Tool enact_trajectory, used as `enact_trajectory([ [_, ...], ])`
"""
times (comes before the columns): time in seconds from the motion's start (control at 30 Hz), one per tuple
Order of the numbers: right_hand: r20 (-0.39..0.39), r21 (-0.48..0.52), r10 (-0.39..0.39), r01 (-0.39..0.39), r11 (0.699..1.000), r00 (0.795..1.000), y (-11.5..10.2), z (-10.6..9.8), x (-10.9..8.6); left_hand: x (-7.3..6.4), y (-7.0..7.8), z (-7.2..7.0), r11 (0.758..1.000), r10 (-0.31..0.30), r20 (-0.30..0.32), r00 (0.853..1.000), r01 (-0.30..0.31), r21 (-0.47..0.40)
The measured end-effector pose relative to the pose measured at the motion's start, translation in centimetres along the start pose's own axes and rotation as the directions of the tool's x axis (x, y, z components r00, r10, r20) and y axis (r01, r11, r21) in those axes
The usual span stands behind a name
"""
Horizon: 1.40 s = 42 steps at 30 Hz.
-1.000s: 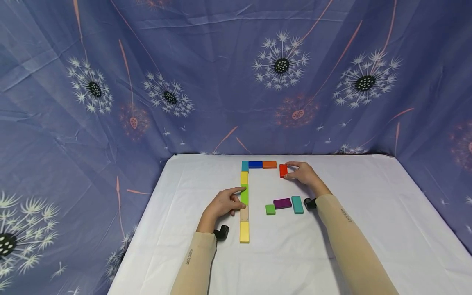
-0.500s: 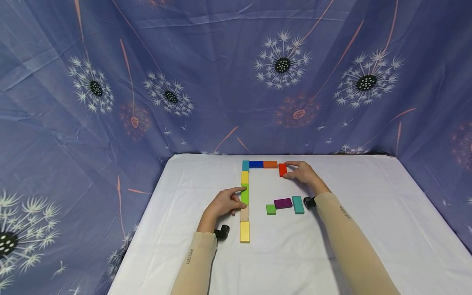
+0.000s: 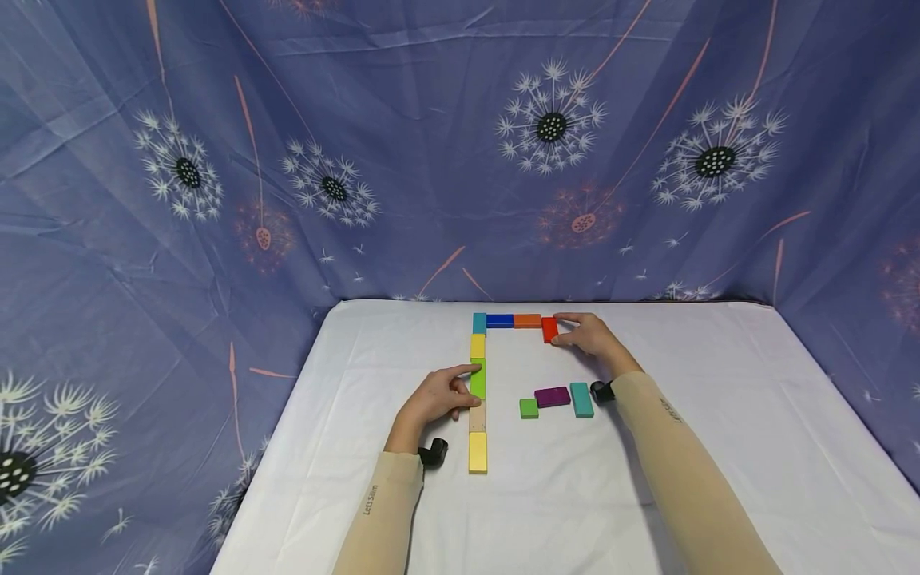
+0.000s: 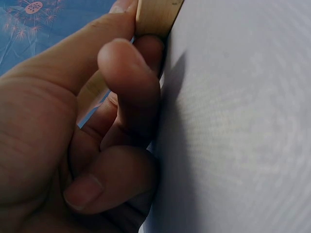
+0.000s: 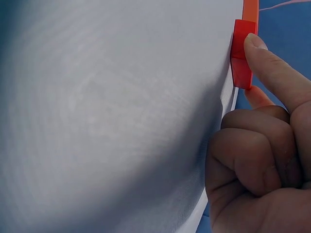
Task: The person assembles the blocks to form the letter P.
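Observation:
My right hand pinches a red block between thumb and index finger. The red block stands crosswise at the right end of an orange block, touching it or very close. My left hand rests at a column of blocks, its index finger and thumb stretched out. The index fingertip touches a green block; the thumb lies near its joint with a plain wooden block. The other left fingers are curled in the left wrist view. A yellow block ends the column nearest me.
Above the green block, a small yellow block and a light blue block continue the column; a dark blue block joins the top row. A small green block, purple block and teal block lie inside.
My right hand has slid the red block left, narrowing the gap to the orange block. My left hand has kept its place on the column.

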State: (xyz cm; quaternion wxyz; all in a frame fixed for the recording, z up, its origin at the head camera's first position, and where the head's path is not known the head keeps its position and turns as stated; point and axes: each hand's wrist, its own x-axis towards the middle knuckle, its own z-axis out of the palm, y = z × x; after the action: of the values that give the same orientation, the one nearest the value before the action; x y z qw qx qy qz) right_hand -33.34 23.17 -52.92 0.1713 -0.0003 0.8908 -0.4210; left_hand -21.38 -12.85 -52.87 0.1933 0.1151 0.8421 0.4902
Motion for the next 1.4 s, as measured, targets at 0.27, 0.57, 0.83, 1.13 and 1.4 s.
enact_trajectory([
  [0.27,0.009,0.020,0.008,-0.009,1.000,1.000,0.0,0.1,0.1,-0.1,0.1,0.0,1.000,-0.010,-0.002,1.000,0.010,-0.013],
  [0.57,0.020,0.033,0.035,-0.036,0.999,0.999,0.0,0.2,0.1,-0.1,0.1,0.1,1.000,-0.011,-0.007,1.000,0.010,-0.009],
  [0.83,0.002,0.034,0.029,-0.029,0.999,1.000,-0.1,0.2,-0.4,-0.1,0.0,0.2,1.000,-0.004,-0.005,1.000,0.004,-0.008],
  [1.13,-0.034,0.023,-0.026,0.027,0.999,0.999,-1.4,-0.4,-2.2,-0.1,0.0,0.1,1.000,-0.002,-0.002,1.000,0.002,-0.008],
  [1.4,-0.105,0.071,-0.087,0.094,0.993,0.991,-2.8,-0.1,-5.5,-0.2,0.1,0.1,1.000,-0.004,-0.001,1.000,0.004,-0.001],
])
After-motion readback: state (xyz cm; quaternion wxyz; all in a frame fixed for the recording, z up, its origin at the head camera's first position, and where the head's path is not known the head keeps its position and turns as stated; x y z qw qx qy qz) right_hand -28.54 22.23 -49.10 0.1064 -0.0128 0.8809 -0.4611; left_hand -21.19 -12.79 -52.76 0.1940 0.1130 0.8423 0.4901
